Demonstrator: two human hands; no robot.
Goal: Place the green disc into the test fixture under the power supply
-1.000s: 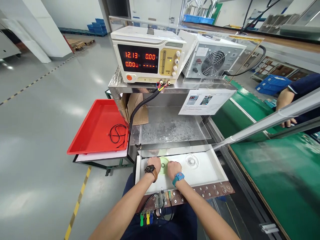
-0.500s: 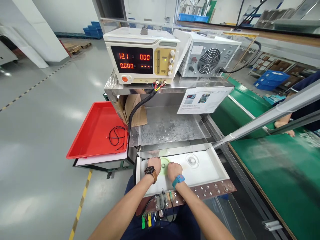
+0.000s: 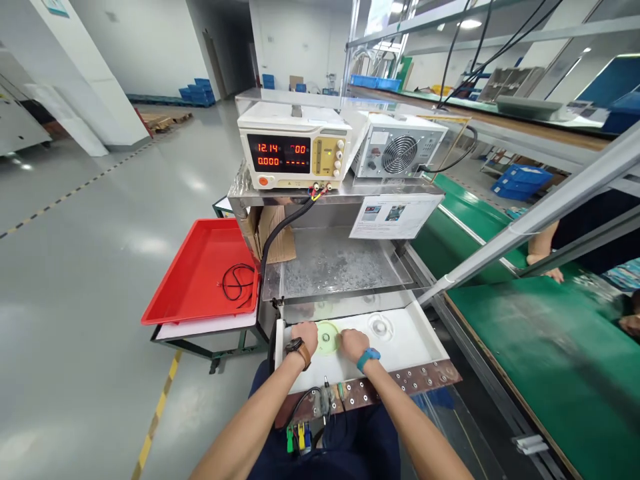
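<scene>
Hands (image 3: 330,340) hold green disc (image 3: 327,337) (supply (image 3: 293,155) reads 12.14).

Two bare forearms reach in from the bottom edge, with no sleeves showing. The left hand (image 3: 306,333) has a watch (image 3: 295,346) at its wrist, with a dark round face on a brown strap. The right hand (image 3: 353,343) has a bright blue band (image 3: 369,359) at its wrist. Between the arms, dark navy clothing (image 3: 345,447) covers the lap.
</scene>
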